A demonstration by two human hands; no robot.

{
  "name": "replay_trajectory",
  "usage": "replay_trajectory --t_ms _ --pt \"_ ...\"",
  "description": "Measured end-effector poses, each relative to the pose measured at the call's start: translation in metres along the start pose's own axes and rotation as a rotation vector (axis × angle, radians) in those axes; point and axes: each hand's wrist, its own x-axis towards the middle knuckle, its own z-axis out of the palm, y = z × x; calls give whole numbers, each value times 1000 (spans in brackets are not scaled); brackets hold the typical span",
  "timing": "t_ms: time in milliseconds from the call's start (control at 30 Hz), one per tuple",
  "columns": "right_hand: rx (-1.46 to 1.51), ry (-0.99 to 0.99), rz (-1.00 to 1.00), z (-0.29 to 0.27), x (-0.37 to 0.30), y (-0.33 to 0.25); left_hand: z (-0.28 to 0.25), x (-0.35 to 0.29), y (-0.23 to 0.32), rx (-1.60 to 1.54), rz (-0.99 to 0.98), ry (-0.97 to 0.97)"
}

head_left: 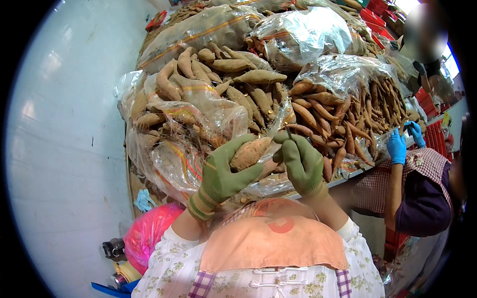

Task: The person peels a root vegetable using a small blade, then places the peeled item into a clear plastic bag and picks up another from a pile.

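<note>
My left hand (223, 169), in a green glove with a striped cuff, grips a sweet potato (250, 154) in front of my chest. Close to the tuber's right end is my right hand (301, 164), gloved alike, its fingers closed on a thin dark blade-like tool (288, 132). The handle is hidden in the palm. Behind my left hand, brownish sweet potatoes (248, 102) spill over a clear plastic sack (184, 159). Redder, slimmer sweet potatoes (318, 116) lie heaped beyond my right hand. Another reddish tuber (271, 168) shows partly between my hands.
Full sacks (203, 37) and a plastic-covered bag (308, 37) stand at the back. A pale wall (74, 124) bounds the left side. To the right, a co-worker's blue-gloved hands (396, 147) work at the heap. A pink plastic bag (149, 236) sits low on the left.
</note>
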Motion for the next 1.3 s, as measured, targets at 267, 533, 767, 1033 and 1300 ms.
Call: replay_trajectory --t_ms 267,533,767,1033,1300 --pt "-731 -295 -442 0 -8 -20 -2 -5 -2 176 -6 26" --pt "-689 -309 -348 1 -10 -24 -2 -7 -6 204 31 52" --pt "-508 -103 -285 -7 -7 -12 -2 -5 17 117 -107 17" --pt "-642 -308 -360 -3 -10 -22 -1 -9 -7 194 56 89" --pt "-492 -108 -254 -2 -7 -16 -4 -4 11 94 -46 -7"
